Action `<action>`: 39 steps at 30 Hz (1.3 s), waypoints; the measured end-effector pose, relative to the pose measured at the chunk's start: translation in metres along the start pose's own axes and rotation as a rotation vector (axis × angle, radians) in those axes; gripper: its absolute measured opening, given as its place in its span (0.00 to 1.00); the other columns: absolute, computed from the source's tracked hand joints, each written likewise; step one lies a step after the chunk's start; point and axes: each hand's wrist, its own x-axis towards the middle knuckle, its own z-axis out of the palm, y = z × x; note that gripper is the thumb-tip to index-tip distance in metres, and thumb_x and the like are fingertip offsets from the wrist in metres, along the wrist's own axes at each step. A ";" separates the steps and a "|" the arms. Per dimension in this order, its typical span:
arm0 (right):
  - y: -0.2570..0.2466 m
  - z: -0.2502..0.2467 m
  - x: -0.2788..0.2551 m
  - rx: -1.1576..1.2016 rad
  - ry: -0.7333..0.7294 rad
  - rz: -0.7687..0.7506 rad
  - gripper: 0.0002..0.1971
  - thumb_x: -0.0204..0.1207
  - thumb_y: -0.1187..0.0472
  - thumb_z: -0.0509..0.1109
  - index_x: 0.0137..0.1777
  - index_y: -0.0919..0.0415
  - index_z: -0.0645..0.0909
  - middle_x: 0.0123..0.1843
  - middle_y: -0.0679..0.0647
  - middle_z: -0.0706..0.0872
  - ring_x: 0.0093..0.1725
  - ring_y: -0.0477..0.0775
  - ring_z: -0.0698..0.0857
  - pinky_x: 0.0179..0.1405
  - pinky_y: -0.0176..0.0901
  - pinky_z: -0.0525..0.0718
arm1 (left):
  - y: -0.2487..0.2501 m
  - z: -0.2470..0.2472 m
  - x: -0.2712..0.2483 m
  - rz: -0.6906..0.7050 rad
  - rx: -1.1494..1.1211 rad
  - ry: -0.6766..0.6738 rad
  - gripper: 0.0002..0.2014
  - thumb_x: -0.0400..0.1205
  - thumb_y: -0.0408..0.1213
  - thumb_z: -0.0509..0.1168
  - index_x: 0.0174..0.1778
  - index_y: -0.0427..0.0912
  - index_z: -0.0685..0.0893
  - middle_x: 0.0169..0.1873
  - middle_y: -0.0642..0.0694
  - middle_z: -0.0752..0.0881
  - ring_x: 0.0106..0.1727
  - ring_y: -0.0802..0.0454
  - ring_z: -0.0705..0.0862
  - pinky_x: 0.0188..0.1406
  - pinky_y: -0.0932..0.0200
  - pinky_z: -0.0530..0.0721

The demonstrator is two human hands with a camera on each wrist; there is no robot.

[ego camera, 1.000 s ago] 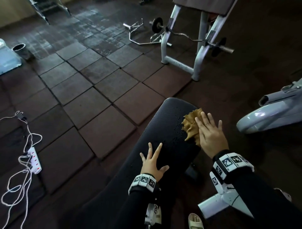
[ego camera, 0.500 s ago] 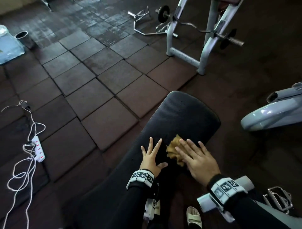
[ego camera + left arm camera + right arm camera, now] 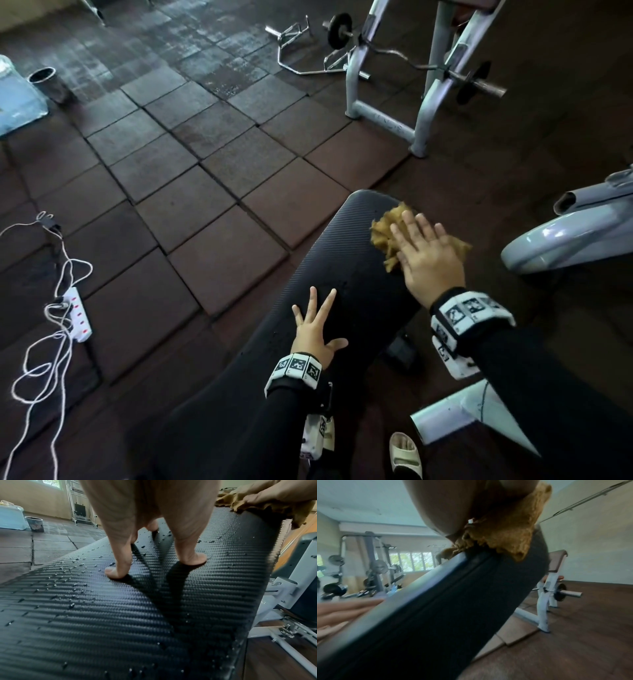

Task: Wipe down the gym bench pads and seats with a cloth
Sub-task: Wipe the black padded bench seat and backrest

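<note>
Cloth, a crumpled brown rag, lies on the far right corner of the black bench pad, part of it hanging over the right edge; the right hand lies flat on top of it, fingers straight and pressing, not curled round it; the left hand rests nearer the person on the same pad, fingers spread wide, holding nothing and seemingly bracing. The pad's long axis runs from the person at the lower left away to a rounded end at the upper right, and it appears to slope; the cloth sits just short of that far end. Water drops bead on the textured surface around and behind the left hand, so the unwiped stretch seems to lie back along the long axis, toward the person and to the cloth's left; the right hand, already on the cloth, is the nearer one for that stroke; the left hand sits in that path.
</note>
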 end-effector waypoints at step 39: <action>-0.098 0.022 -0.124 0.772 0.021 0.605 0.34 0.82 0.66 0.60 0.79 0.49 0.42 0.81 0.52 0.33 0.78 0.47 0.51 0.53 0.08 0.65 | -0.007 0.000 0.002 0.048 0.103 -0.027 0.51 0.76 0.41 0.73 0.72 0.79 0.36 0.75 0.68 0.27 0.80 0.36 0.31 0.68 0.44 0.73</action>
